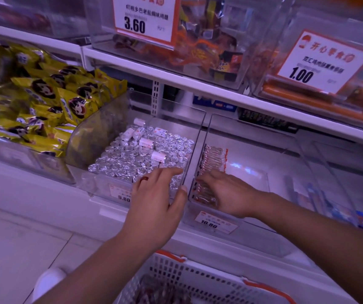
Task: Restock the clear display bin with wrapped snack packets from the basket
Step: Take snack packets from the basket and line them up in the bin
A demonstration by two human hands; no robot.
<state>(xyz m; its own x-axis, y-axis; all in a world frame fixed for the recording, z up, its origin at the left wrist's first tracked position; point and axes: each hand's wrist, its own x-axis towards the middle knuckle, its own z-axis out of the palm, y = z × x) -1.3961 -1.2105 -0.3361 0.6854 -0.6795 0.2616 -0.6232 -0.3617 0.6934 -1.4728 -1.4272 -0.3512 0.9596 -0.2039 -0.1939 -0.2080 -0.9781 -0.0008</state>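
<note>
the step in hand looked like settling a row, not fetching. the right hand (pixel 224 191) lay low inside the clear plastic display bin with the 10.80 price tag (pixel 250 220), fingers stretched fairly flat against the row of slim red-and-clear wrapped snack packets (pixel 214 159) stacked on edge along the bin's left wall; whether it pinched any packet could not be told, since the fingertips were hidden among them. the left hand (pixel 156 198) rested over the neighbouring clear bin of silver foil-wrapped rounds (pixel 145 154), fingers loosely extended, thumb on the dividing wall, holding nothing. most of the display bin's floor was bare to the right of the row. the white slotted plastic basket with orange trim (pixel 209 281) sat just below, dark red packets dimly visible inside. the next move probably called for reaching down for another handful and standing it beside the row.
</note>
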